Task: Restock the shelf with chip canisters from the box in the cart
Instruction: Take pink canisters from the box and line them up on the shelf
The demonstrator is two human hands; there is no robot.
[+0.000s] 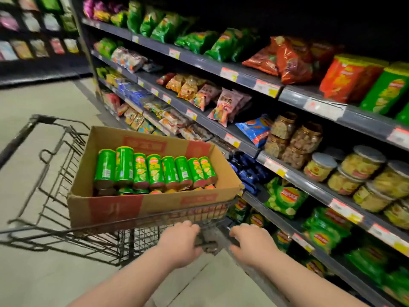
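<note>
the left hand (179,242) and right hand (252,241) each curled round the handle of the cart (33,233). the chip canisters (155,171) lay on their sides in the open box (106,210) in the cart's basket. best to stop the cart gently, close beside the shelf (309,181) on its right, so nothing rolled.

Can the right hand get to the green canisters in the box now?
Probably yes. The box is open on top and nothing covers the green canisters; but the right hand grips the cart handle and must let go first.
</note>
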